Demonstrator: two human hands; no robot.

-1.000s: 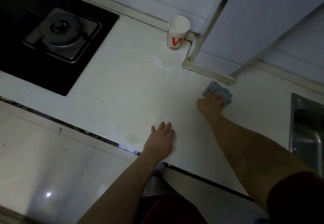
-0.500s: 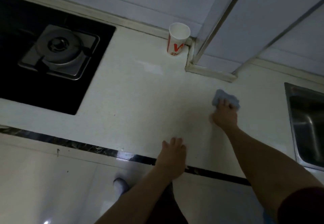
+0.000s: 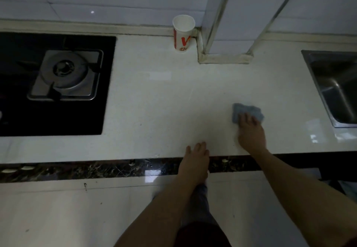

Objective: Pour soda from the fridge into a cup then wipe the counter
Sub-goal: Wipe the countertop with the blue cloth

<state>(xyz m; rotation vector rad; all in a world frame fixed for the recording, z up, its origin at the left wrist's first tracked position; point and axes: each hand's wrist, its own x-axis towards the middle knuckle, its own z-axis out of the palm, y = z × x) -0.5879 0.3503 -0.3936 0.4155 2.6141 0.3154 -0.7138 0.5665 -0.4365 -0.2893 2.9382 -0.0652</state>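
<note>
A white paper cup (image 3: 183, 33) with red lettering stands upright at the back of the white counter (image 3: 164, 101), against the wall beside a tiled pillar. My right hand (image 3: 251, 132) presses flat on a blue-grey cloth (image 3: 246, 111) on the counter, right of centre; the fingers cover the cloth's near part. My left hand (image 3: 196, 158) rests palm down over the counter's front edge, fingers together, holding nothing. I see no soda bottle.
A black gas hob (image 3: 58, 82) with a steel burner fills the counter's left side. A steel sink (image 3: 336, 88) is set into the right end. A tiled pillar (image 3: 226, 49) juts onto the counter behind the cloth. Below lies a pale tiled floor.
My right hand has drawn the cloth away from the pillar toward the counter's front. My left hand has slid back to the front edge. The view has turned square to the counter.
</note>
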